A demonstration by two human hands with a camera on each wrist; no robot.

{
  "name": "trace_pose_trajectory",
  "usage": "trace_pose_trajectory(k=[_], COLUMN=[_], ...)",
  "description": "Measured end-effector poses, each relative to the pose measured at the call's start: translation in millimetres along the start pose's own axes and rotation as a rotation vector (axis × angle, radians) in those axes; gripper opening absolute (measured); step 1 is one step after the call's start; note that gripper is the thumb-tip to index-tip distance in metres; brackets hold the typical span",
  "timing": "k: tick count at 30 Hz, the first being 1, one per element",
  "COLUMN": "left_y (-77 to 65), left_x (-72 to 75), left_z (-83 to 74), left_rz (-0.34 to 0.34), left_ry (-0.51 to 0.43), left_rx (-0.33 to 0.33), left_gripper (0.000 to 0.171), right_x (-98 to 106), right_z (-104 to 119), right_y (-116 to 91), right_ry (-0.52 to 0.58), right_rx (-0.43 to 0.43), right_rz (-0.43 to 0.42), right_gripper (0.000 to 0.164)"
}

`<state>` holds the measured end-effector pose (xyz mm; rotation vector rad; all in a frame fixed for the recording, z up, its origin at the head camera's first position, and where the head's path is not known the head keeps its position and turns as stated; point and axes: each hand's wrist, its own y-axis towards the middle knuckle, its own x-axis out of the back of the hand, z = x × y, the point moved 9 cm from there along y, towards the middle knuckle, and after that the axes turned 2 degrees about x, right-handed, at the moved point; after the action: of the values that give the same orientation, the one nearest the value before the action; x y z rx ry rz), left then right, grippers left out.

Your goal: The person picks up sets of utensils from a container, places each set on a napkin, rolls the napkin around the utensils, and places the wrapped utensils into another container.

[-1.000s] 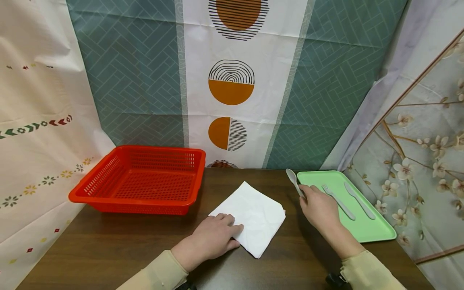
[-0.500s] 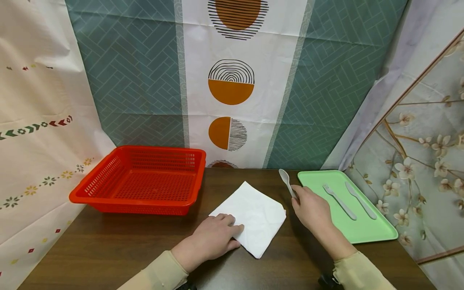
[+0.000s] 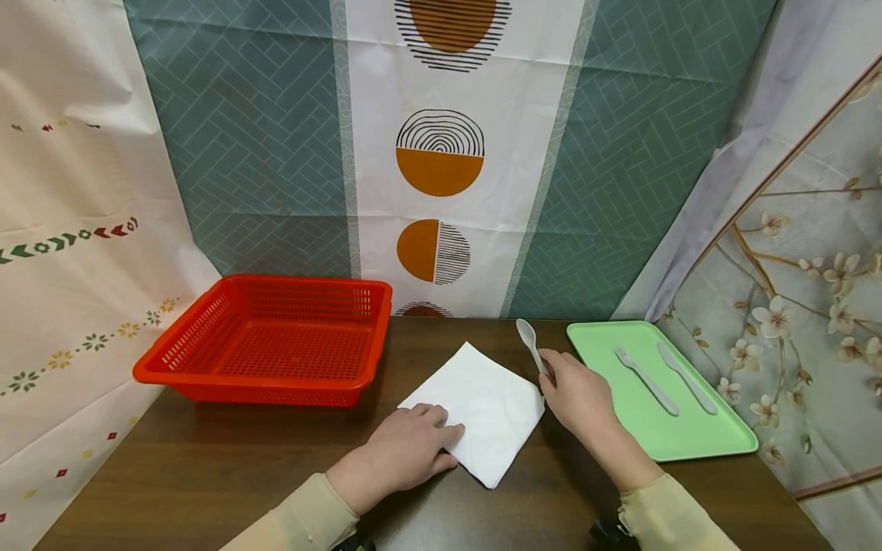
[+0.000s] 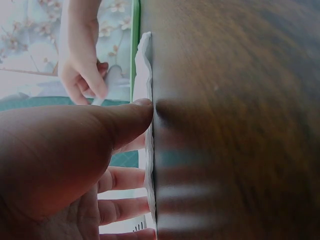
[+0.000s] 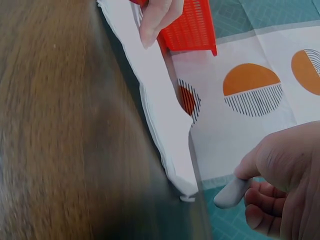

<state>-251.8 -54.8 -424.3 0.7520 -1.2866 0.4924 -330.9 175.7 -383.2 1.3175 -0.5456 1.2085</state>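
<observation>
My left hand (image 3: 406, 451) rests on the left corner of a folded white paper napkin (image 3: 485, 413), fingers spread and fairly straight. The left wrist view has its thumb and fingertips along the napkin's layered edge. To the right, my right hand (image 3: 577, 394) pinches a grey spoon (image 3: 527, 334) by the handle, bowl pointing away from me. In the right wrist view the spoon's handle end (image 5: 232, 194) pokes out between thumb and curled fingers. The right hand is raised near the napkin's right corner, between it and a light green tray (image 3: 696, 440).
On the tray lie a grey fork (image 3: 648, 383) and a grey knife (image 3: 687, 378), side by side. A red perforated plastic basket (image 3: 269, 388) stands at the back left. Patterned cloths hang behind the brown wooden table (image 3: 227, 474) and at both sides.
My right hand has moved left with the spoon, away from the tray's edge towards the napkin. The left hand has stayed in place on the napkin.
</observation>
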Motion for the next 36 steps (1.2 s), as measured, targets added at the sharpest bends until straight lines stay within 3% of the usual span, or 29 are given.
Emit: trace_pose_trajectory(k=[17,28,36], left_y=[-0.6,-0.6,0.2], left_x=[-0.9,1.1,-0.9], left_z=[-0.3,-0.4,-0.8], left_rz=[0.017,-0.027,0.0], left_ry=[0.017,0.013,0.013], left_rx=[0.015,-0.004,-0.001], left_gripper=[0.036,0.033,0.033], right_x=[-16.3,-26.9,-36.5], right_z=[16.7,27.9,39.6], right_y=[4.1,5.1,7.4], right_ry=[0.023,0.04,0.055], right_rx=[-0.014,-0.007,0.004], right_rz=[0.039,0.075,0.098], right_gripper=[0.042,0.042,0.043])
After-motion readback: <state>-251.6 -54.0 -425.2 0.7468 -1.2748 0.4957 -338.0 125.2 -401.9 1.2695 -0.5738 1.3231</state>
